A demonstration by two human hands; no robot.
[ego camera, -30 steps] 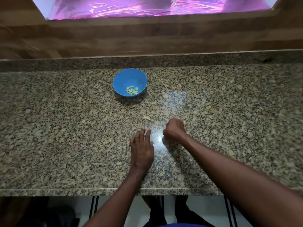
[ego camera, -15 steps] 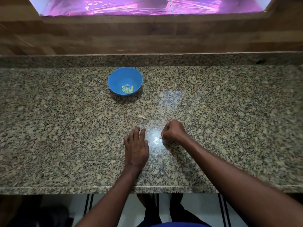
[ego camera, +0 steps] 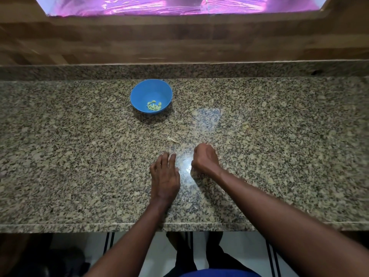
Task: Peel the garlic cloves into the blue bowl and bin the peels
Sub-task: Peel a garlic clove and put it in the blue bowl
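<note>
lying beyond right hand (ego camera: 204,157): likely peel (ego camera: 173,139)

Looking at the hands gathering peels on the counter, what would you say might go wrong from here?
1. The pale peel beyond both hands blends into the speckled counter and may be missed.
2. The left hand, flat by the front edge, might sweep scraps to the floor.
3. The right hand is curled; whatever it holds is hidden and could slip out.

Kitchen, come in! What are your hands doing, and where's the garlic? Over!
Left hand flat on speckled granite counter. Right hand curled; contents hidden. Peeled cloves in round blue bowl. Stray peel beyond hands. Over.
</note>
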